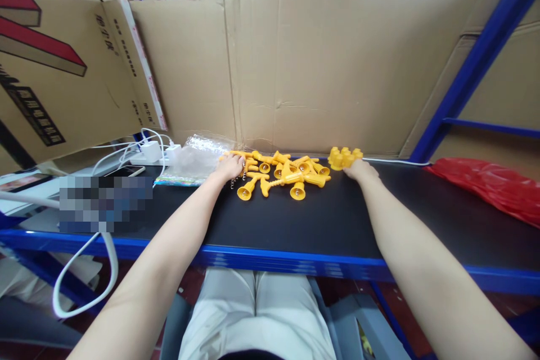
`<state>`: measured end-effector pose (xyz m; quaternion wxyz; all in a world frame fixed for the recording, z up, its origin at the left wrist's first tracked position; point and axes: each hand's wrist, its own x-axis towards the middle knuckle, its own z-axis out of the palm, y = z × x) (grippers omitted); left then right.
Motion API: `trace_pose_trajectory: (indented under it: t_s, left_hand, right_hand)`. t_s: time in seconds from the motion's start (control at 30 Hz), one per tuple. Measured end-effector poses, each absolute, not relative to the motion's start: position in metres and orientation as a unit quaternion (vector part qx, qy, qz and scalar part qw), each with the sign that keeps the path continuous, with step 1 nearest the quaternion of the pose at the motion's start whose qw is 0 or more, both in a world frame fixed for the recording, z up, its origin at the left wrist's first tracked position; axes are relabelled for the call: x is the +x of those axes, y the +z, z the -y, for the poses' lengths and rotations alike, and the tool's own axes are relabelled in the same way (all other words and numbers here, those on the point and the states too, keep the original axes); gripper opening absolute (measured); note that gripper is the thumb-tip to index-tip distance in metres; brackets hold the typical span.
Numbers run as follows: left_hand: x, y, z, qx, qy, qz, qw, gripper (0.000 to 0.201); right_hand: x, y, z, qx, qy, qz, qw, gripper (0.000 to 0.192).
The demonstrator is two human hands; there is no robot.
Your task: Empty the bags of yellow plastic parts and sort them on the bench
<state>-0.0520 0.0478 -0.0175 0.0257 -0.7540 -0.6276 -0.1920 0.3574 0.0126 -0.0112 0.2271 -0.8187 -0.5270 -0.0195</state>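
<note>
Right fingers [350,171] on yellow cups [342,159], perhaps

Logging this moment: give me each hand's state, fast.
Left hand: at the springs; grip unclear.
Right hand: at the yellow block; grip unclear.

On the flat black tabletop [291,230] lies a pile of yellow plastic bell-shaped pieces [291,177]. Behind this pile stands the brown cardboard panel [337,67]. Just left of the pile is the clear plastic bag [196,160], and farther left are the white block-shaped adapters [151,151]. To the pile's right, near it, is the yellow plastic knobbed piece [342,160]; well to its right lies the red plastic bag [485,183].
</note>
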Motion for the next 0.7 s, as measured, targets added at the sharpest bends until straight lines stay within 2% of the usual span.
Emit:
trace_pose_trajectory:
  t_s: [0.13, 0.37, 0.57, 0.7]
  left_hand:
    - [-0.050, -0.015, -0.045, -0.751, -0.209, 0.626, 0.024, 0.056]
    - [-0.047, -0.009, -0.039, -0.784, -0.203, 0.585, 0.042, 0.041]
    - [-0.041, -0.005, -0.032, -0.787, -0.205, 0.581, 0.024, 0.036]
    - [-0.040, -0.008, -0.032, -0.781, -0.190, 0.594, 0.008, 0.035]
  right_hand:
    - [0.342, 0.001, -0.008, -0.833, -0.012, 0.528, 0.162, 0.052]
    - [0.333, 0.007, -0.006, -0.850, 0.004, 0.518, 0.097, 0.058]
    - [0.336, 0.001, -0.009, -0.838, -0.004, 0.534, 0.111, 0.068]
    - [0.336, 0.000, -0.008, -0.836, -0.006, 0.537, 0.116, 0.066]
